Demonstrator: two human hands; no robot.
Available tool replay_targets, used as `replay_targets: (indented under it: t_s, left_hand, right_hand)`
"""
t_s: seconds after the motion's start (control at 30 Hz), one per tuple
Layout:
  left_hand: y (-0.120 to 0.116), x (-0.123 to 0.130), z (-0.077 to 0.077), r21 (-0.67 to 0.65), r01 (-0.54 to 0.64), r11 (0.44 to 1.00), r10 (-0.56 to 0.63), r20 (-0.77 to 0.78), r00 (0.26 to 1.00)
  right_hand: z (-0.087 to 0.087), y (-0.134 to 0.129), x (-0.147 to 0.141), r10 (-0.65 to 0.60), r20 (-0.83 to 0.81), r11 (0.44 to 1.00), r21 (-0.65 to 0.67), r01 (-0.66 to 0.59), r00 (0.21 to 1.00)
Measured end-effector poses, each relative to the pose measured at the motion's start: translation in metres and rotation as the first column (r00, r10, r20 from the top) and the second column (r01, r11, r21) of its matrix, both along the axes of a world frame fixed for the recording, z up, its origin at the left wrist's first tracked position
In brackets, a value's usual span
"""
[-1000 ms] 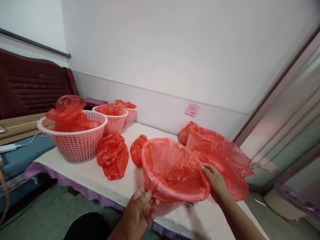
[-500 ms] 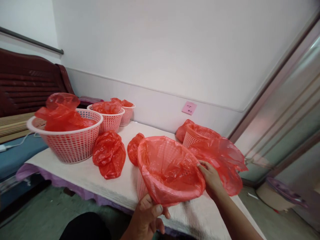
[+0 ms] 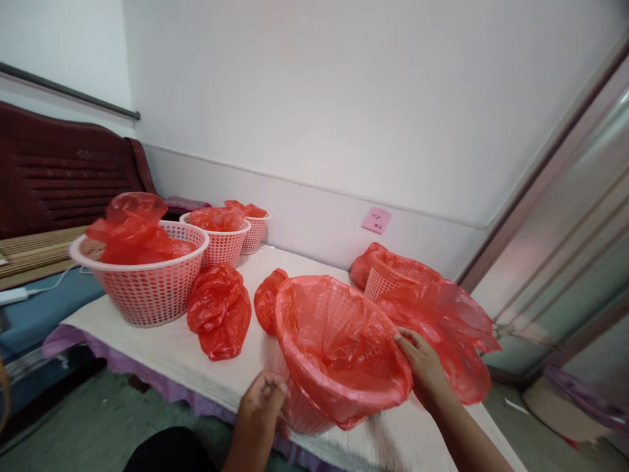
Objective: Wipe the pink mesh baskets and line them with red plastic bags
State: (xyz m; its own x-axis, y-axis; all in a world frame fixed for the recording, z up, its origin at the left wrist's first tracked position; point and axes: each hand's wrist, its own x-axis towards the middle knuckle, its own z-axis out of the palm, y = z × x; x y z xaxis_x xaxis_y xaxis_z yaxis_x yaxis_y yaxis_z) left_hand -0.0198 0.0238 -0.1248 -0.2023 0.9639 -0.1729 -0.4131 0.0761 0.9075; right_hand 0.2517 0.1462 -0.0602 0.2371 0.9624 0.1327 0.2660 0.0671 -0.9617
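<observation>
A white perforated basket lined with a red plastic bag [image 3: 344, 347] tilts toward me at the front of the table, the bag folded over its rim. My right hand [image 3: 420, 360] grips the rim and bag on the right side. Beside the basket's lower left wall is my left hand [image 3: 265, 400], its fingers curled; whether they pinch anything is hidden. A crumpled red bag [image 3: 220, 311] lies to the left, and a smaller red bundle [image 3: 269, 301] sits just behind the basket. Behind on the right stands another lined basket [image 3: 383, 283], its red bag [image 3: 442, 328] spreading over the table.
Three white baskets holding red bags, the nearest a large one [image 3: 147, 295], stand at the left of the white-covered table [image 3: 171, 347]. A pink note [image 3: 377, 220] is on the wall. A bucket [image 3: 565, 406] stands on the floor at right.
My left hand has left the front rim and moved left, beside the basket's wall. My right hand stays at the right rim. The view has shifted slightly.
</observation>
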Motion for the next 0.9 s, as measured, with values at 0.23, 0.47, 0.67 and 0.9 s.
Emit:
replay_targets:
  t_s: [0.23, 0.47, 0.67, 0.9]
  left_hand:
    - [0.038, -0.066, 0.063, 0.232, -0.212, 0.949, 0.285, -0.352, 0.891]
    - [0.063, -0.07, 0.127, 0.481, 0.085, 0.873, 0.296, -0.658, 0.692]
    - [0.09, -0.027, 0.126, 0.313, 0.443, 0.84, 0.122, -0.905, 0.408]
    - [0.137, -0.023, 0.103, 0.01, 0.425, 0.905, -0.153, -0.925, 0.348]
  right_hand:
    - [0.006, -0.013, -0.007, -0.007, 0.03, 0.999, 0.034, 0.006, 1.0]
    - [-0.001, -0.024, -0.005, -0.02, 0.069, 0.998, 0.057, 0.017, 0.997]
    - [-0.002, -0.038, -0.006, -0.004, 0.121, 0.996, 0.085, -0.007, 0.993]
    - [-0.02, -0.047, -0.003, 0.027, 0.082, 0.977, 0.209, -0.044, 0.996]
